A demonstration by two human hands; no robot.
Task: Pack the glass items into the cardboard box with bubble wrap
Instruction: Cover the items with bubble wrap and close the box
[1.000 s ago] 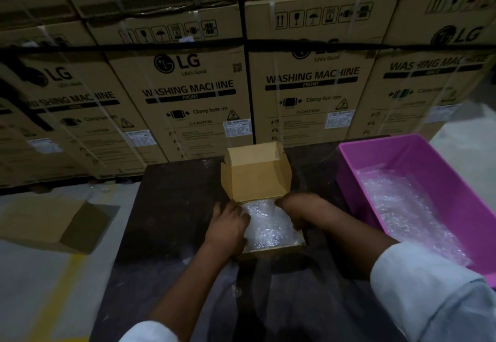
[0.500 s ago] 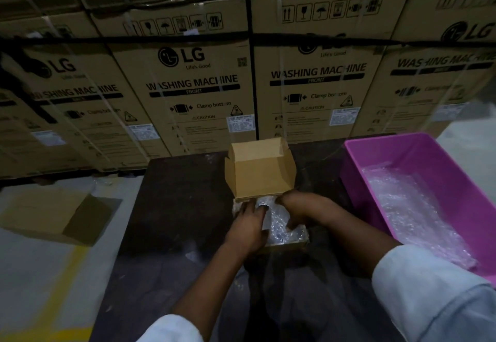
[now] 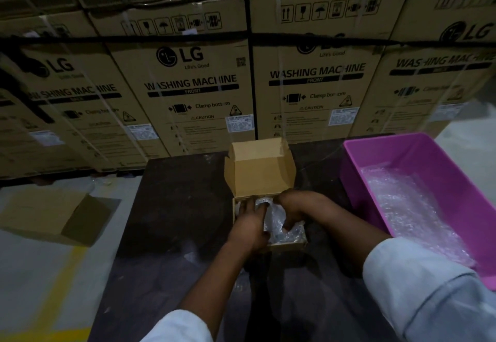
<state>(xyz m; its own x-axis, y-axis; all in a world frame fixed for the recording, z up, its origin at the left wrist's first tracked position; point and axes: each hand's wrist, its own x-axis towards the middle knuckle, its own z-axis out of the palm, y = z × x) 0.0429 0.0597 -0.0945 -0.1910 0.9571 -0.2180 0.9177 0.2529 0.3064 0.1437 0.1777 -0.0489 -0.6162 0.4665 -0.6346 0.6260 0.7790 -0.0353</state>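
Down inside the little box (image 3: 268, 178), both hands, left hand (image 3: 251, 225) and right hand (image 3: 296, 211), press fingers on the bubble wrap (image 3: 276, 223) between them.

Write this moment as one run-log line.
stage: packing | left hand: pressing bubble wrap | right hand: in cardboard box | lid: open

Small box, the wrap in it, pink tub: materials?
Small box: plain brown cardboard, matte, folded flaps. Wrap: clear bubble plastic, glossy and crinkled, likely. Pink tub: probably moulded plastic, smooth with an even sheen.
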